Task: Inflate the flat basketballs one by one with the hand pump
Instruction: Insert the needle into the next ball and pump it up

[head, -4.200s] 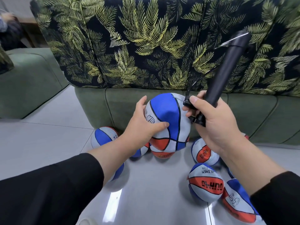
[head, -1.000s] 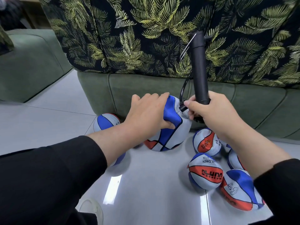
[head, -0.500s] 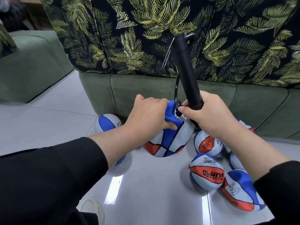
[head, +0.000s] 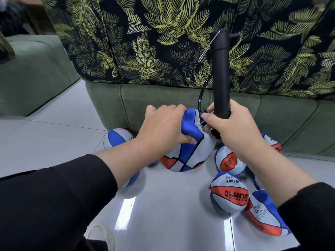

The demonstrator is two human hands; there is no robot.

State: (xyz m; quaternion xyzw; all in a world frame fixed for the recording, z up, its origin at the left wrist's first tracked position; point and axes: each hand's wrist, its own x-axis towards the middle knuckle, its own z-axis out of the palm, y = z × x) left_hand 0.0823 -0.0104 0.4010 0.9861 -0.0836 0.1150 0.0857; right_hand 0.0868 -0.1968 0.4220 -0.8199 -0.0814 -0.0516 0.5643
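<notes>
**Pump upright, soft ball pinched**

Far left, a blue and white ball point(head: 118, 137) sits on the pale floor point(head: 172, 205) against the base of the green sofa point(head: 145, 98), partly hidden behind my forearm. My left hand point(head: 163, 127) grips the flat basketball point(head: 188, 151), fingers curled over its top and thumb dug into a folded blue panel; the ball sags, held just above the floor in front of the sofa. Beside it, my right hand point(head: 233, 129) is wrapped around the lower end of the black pump point(head: 220, 73). The pump's long axis stands nearly vertical, its top pointing up against the leaf-print cushion point(head: 145, 42), with a thin metal needle point(head: 208, 47) slanting off near the top. A black hose point(head: 200, 98) curves down from the barrel to the ball's top, between my hands. To the right, more balls lie clustered on the floor; one ball point(head: 229, 193) reads "CHILDREN" upside down, with a red band of lettering I cannot make out surely.
</notes>
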